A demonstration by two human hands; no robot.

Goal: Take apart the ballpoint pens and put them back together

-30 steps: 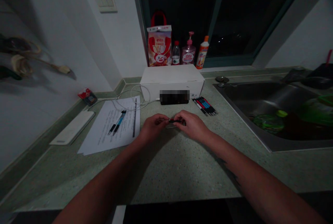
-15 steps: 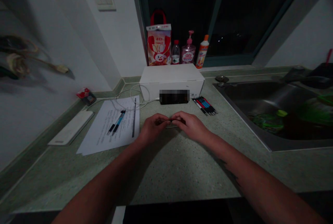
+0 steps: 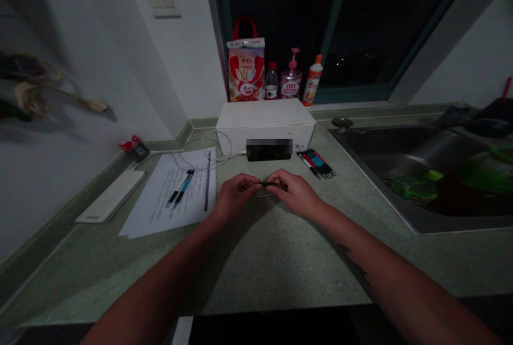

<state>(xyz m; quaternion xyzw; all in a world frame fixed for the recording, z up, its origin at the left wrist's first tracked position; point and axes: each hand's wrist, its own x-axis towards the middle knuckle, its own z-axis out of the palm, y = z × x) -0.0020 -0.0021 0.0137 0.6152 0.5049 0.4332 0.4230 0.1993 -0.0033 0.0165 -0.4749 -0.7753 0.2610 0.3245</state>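
Observation:
My left hand [image 3: 238, 193] and my right hand [image 3: 294, 191] meet over the middle of the counter. Fingertips of both pinch a slim dark pen [image 3: 267, 184], held roughly level; its ends are hidden by the fingers. A thin pale strip [image 3: 264, 196] shows just beneath the hands, too small to identify. Beyond them, a phone [image 3: 268, 154] leans against a white box [image 3: 264, 115]. To the right of the phone lies a row of several pens [image 3: 315, 163] in black, blue and red. Two blue and black pens [image 3: 181, 189] rest on printed sheets [image 3: 160, 219] at the left.
A steel sink [image 3: 372, 195] with green items is set in at the right. A white flat device [image 3: 112, 198] and a red-black packet [image 3: 134, 147] lie along the left wall. A white cable [image 3: 224, 161] runs to the phone. Bottles [image 3: 290, 83] and a bag [image 3: 246, 72] stand behind the box.
My hands have drawn slightly apart, the right one moving a little to the right, so more of the dark pen shows between the fingertips. The camera has shifted slightly.

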